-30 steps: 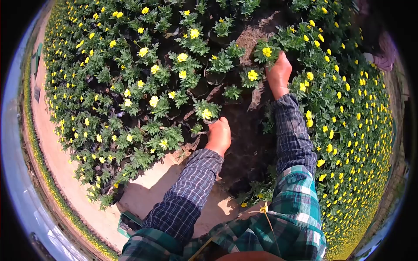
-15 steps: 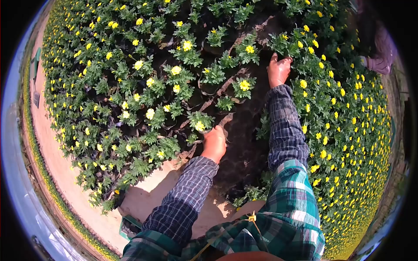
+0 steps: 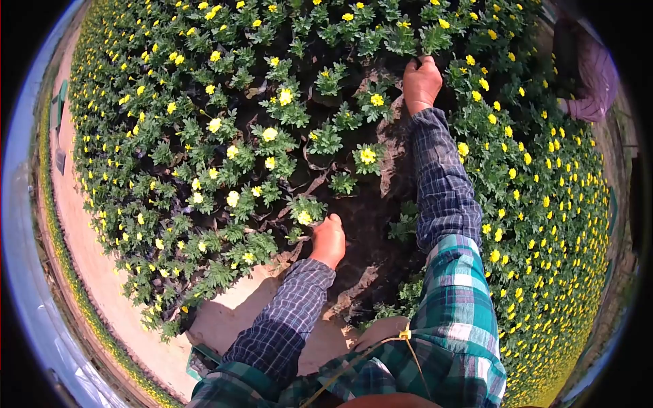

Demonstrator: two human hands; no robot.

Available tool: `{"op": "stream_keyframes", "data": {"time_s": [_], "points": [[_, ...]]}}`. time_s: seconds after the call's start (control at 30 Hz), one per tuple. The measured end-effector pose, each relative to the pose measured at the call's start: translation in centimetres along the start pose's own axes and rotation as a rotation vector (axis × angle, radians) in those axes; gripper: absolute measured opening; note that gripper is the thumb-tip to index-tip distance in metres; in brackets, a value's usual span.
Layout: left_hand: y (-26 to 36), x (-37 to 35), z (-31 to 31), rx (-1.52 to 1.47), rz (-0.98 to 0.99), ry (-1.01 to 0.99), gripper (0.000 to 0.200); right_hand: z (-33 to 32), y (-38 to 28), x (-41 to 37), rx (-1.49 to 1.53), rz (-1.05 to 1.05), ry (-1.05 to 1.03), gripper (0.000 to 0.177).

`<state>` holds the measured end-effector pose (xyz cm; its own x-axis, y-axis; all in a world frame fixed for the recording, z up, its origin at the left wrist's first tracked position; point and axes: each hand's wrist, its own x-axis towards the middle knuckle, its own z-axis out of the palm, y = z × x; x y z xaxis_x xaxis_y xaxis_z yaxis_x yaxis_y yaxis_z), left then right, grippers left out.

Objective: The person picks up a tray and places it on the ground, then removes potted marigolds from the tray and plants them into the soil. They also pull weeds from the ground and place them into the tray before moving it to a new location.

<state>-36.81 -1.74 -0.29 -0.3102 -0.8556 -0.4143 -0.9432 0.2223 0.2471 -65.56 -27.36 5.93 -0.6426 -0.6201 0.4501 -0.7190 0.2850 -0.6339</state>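
Note:
My right hand (image 3: 422, 83) reaches far forward with its fingers closed at the base of a leafy marigold plant (image 3: 434, 39). The leaves spread out just beyond the fingertips, and the roots or bag below are hidden by the hand. Nearer to me, my left hand (image 3: 328, 241) is closed with the thumb uppermost, over dark soil. It is right beside a marigold (image 3: 304, 209) with a yellow bloom; whatever its fingers hold is hidden behind the hand.
Marigolds in dark bags (image 3: 272, 136) fill the left side, and a dense flowering bed (image 3: 537, 224) lies on the right. Torn brown plastic strips (image 3: 354, 291) lie on the soil. A pale path (image 3: 88, 238) runs along the left. Another person's sleeve (image 3: 595, 85) shows at upper right.
My right hand has moved forward and a little left, with the plant at its fingertips. A brown strip now lies nearer to me on the soil. The view has shifted slightly.

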Motion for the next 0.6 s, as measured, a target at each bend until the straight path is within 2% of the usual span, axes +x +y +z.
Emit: {"op": "stream_keyframes", "data": {"time_s": [0.07, 0.1, 0.2, 0.27, 0.33, 0.37, 0.43, 0.47, 0.53, 0.57, 0.6], "points": [[-1.3, 0.8, 5.7, -0.635, -0.389, 0.209, 0.018, 2.7, 1.4, 1.8, -0.044, -0.031, -0.011, 0.019], [-1.2, 0.1, 2.3, -0.237, -0.156, 0.04, 0.026, 3.5, 1.9, 2.4, -0.059, -0.035, -0.04, 0.019], [-0.8, 0.0, 0.5, -0.12, -0.079, -0.006, 0.023, 6.2, 4.6, 3.1, -0.075, 0.057, -0.141, 0.02], [0.2, -0.5, -1.5, -0.178, -0.059, 0.019, 0.02, 8.1, 7.8, 3.1, 0.019, 0.207, -0.35, 0.022], [1.3, -0.2, -2.9, -0.386, -0.247, 0.018, 0.013, 8.4, 9.5, 3.1, 0.033, 0.156, -0.179, 0.025], [1.3, 0.0, -2.3, -0.387, -0.245, 0.017, 0.013, 7.5, 9.4, 3.3, 0.049, 0.205, -0.136, 0.023], [0.9, 0.3, -0.3, -0.964, -0.576, 0.015, 0.03, 7.3, 10.1, 4.3, 0.118, 0.298, -0.131, 0.023], [0.7, 0.2, -0.3, -0.962, -0.574, 0.013, 0.03, 7.1, 10.3, 5.0, 0.145, 0.371, -0.171, 0.023], [0.0, -0.1, -0.4, -0.368, -0.25, 0.017, 0.031, 7.0, 10.4, 6.6, 0.049, 0.373, -0.231, 0.023], [-0.4, -0.3, 0.5, -0.369, -0.253, 0.02, 0.031, 7.2, 10.6, 7.2, -0.047, 0.373, -0.292, 0.024], [-0.8, -0.3, 1.5, -0.494, -0.263, 0.019, 0.031, 7.0, 10.0, 7.8, -0.043, 0.369, -0.293, 0.024]]}}
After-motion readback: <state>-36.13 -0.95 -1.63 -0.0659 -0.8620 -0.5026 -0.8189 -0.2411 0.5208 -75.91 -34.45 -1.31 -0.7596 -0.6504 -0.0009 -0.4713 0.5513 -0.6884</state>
